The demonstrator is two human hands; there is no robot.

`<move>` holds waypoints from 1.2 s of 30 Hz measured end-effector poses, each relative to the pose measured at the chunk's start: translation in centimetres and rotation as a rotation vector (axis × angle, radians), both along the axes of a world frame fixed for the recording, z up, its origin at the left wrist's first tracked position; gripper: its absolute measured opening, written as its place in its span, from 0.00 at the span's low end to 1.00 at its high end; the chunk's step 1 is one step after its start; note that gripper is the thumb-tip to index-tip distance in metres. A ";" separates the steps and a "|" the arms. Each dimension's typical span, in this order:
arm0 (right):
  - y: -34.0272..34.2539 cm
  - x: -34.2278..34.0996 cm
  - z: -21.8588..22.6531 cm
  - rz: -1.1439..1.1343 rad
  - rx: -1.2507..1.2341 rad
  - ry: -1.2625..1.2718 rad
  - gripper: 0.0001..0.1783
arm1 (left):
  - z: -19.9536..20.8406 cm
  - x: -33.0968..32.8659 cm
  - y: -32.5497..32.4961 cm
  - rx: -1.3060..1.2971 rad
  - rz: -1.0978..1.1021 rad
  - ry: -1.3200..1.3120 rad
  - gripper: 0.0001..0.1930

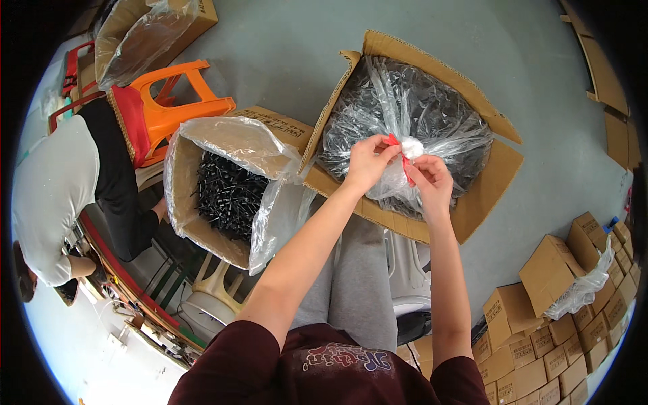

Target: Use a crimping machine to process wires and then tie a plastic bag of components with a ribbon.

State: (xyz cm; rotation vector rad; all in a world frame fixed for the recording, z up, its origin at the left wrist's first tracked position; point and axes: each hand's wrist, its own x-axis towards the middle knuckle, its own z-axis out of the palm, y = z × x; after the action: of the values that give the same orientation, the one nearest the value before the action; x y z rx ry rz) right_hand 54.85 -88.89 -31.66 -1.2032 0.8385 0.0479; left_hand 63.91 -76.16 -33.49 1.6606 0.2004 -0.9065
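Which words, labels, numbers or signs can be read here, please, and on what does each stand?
Maroon shirt: outlined chest lettering, wording not copied out.
Brown flap, left of centre: dark print, too distorted to read surely.
Stacked cartons, lower right: print too small to read.
Top-left carton: print too small to read.
Red strip and clear bag: no print discernible.
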 end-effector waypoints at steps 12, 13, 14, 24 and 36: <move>0.1 1.8 5.1 0.475 -0.949 -0.141 0.14 | 4.7 -0.2 1.0 0.000 -0.137 -0.290 0.07; 0.1 1.5 4.8 0.487 -0.949 -0.158 0.14 | 5.2 -0.5 1.0 -0.010 -0.140 -0.322 0.07; 0.1 1.1 4.2 0.499 -0.950 -0.176 0.14 | 5.7 -0.8 0.9 -0.011 -0.182 -0.386 0.06; -0.3 0.1 5.1 0.416 -0.886 -0.281 0.06 | 5.0 0.2 1.1 -0.160 0.017 -0.136 0.12; -0.2 -0.6 4.7 0.045 -0.160 -0.031 0.05 | 2.9 1.6 1.6 -0.026 -0.004 0.262 0.11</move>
State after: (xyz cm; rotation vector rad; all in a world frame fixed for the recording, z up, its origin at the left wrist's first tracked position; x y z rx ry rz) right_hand 54.23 -89.12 -26.97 -1.3699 0.7996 -0.0008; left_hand 65.53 -74.55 -30.62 1.5152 0.3617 -1.1245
